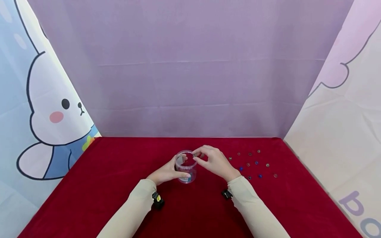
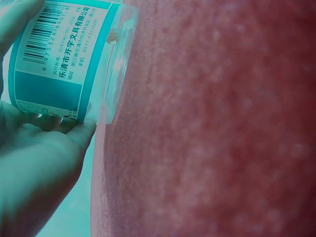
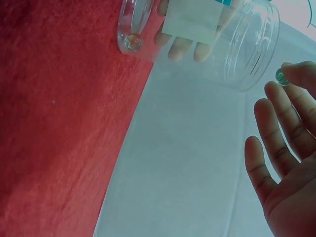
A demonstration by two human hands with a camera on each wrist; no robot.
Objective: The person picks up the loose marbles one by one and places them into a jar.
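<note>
A clear plastic jar (image 1: 190, 170), its mouth uncovered, stands on the red cloth. My left hand (image 1: 165, 172) grips it round the side, thumb in front and fingers behind. A teal and white label (image 2: 47, 88) with a barcode wraps the jar in the left wrist view. My right hand (image 1: 216, 162) is at the jar's rim, pinching a green-tinted glass marble (image 3: 282, 77) between thumb and index finger, just outside the mouth. The other right fingers are spread. Inside the jar, near its bottom, lies an orange-tinted marble (image 3: 133, 42).
Several loose marbles, among them a blue marble (image 1: 260, 176) and a brownish marble (image 1: 275, 176), are scattered right of my right hand. Red cloth (image 1: 119, 172) covers the table. A lilac curtain (image 1: 184, 82) hangs behind it, with printed fabric at both sides.
</note>
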